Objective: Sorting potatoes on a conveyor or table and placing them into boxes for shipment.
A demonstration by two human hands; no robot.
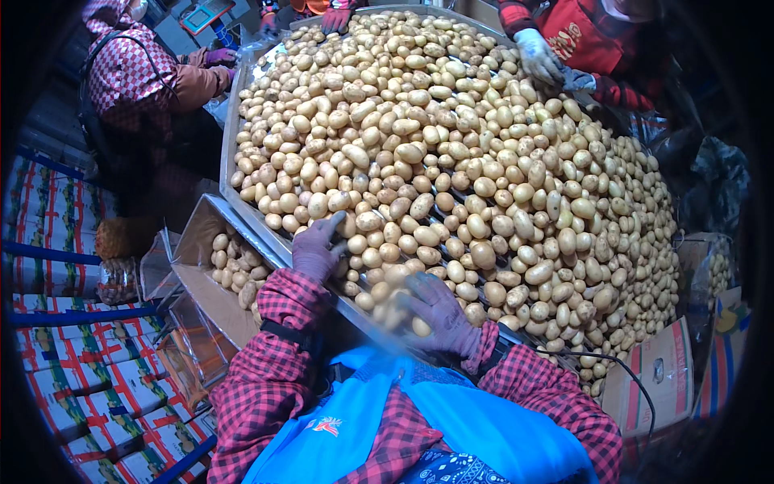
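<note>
Reaching over the near rim of a wide metal sorting table (228, 173), the person is working both gloved hands among a heap of pale yellow potatoes (451, 169); the left hand (316, 248), in a purple glove, is lying flat on the potatoes at the table's near left edge, its fingers (332, 220) stretched forward and slightly spread, pressing on the tubers rather than closing round any one of them; the right hand (439, 313), also in a purple glove, is blurring with motion just beside the near edge, its fingers curving down over a few potatoes, and whether it is actually clasping one I cannot tell; both forearms are showing red-and-black checked sleeves (270, 355), with a blue apron (451, 419) lying between them.

Sitting just left of the table, below its rim, an open cardboard box (201, 274) is holding a small layer of potatoes; stacks of printed cartons (89, 387) are filling the lower left; a co-worker in a pink checked jacket (133, 73) is standing at the far left corner; another co-worker's white-gloved hand (536, 55) is resting on the heap at the far right.
</note>
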